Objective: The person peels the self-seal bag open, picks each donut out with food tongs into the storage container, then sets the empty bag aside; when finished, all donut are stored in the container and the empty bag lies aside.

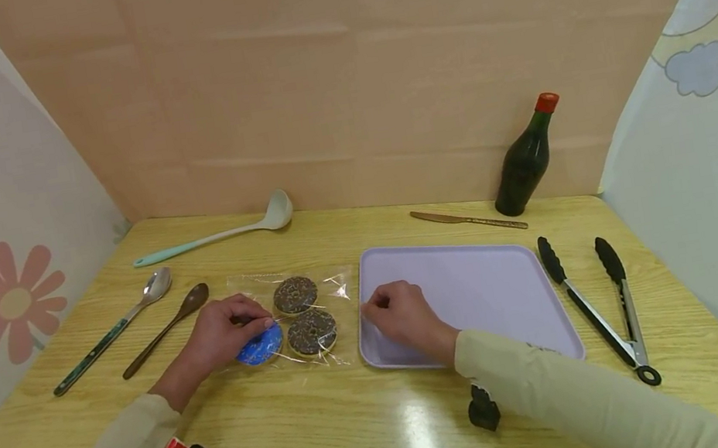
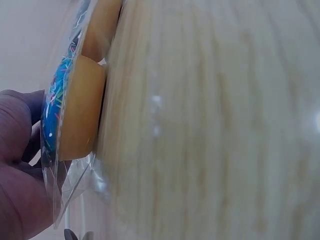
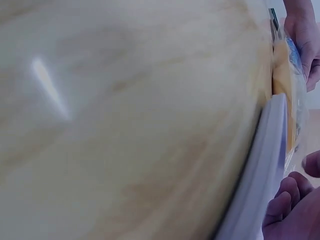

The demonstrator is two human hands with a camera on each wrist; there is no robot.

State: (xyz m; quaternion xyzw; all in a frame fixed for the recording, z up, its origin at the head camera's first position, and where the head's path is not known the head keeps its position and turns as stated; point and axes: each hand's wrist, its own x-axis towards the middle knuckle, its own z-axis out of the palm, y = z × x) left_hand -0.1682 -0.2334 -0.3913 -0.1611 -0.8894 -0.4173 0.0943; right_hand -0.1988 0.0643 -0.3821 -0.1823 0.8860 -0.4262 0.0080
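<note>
A clear plastic bag (image 1: 342, 313) lies on the table with two dark chocolate donuts (image 1: 312, 333) and a blue sprinkled donut (image 1: 260, 346) inside. My left hand (image 1: 226, 329) is over the bag's left part, pinching the film above the blue donut. In the left wrist view, that hand (image 2: 19, 155) is against the blue-iced side of the donut (image 2: 80, 110). Just right of the bag, my right hand (image 1: 407, 316) hovers at the left rim of a lilac tray (image 1: 484, 298). Its fingers (image 3: 295, 187) are loosely curled, the thumb apart from them, with nothing visible between.
Left of the bag lie a wooden spoon (image 1: 167, 329) and a green-handled metal spoon (image 1: 115, 333), with a ladle (image 1: 220, 235) behind. A gold knife (image 1: 467, 219) and a dark bottle (image 1: 524, 162) are beyond the tray. Black-tipped tongs (image 1: 601, 319) lie spread at its right.
</note>
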